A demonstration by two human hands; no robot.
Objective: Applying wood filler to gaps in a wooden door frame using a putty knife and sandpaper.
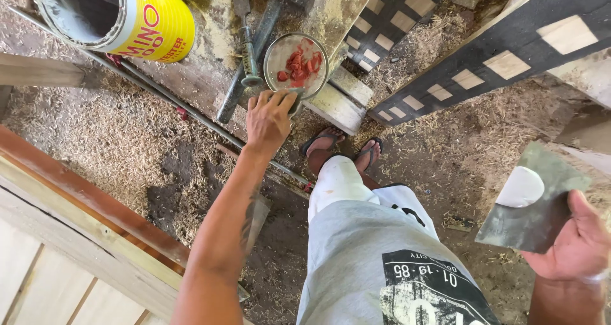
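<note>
My left hand [268, 117] reaches down and grips the near rim of a small round metal tin [295, 64] with red paste inside, which sits on a wooden block [340, 99]. My right hand [580, 242] holds a flat grey-green board [533, 201] at the right edge of view. A white lump of putty [520, 187] lies on that board. My two feet in sandals [344, 144] stand just below the block.
A large yellow can [121, 16] lies on its side at the top left. A metal rod [159, 93] and a hammer-like tool [251, 51] lie near the tin. Dark boards with pale square inlays [484, 64] stand at the right. Sawdust covers the ground; wooden planks [83, 236] run along the lower left.
</note>
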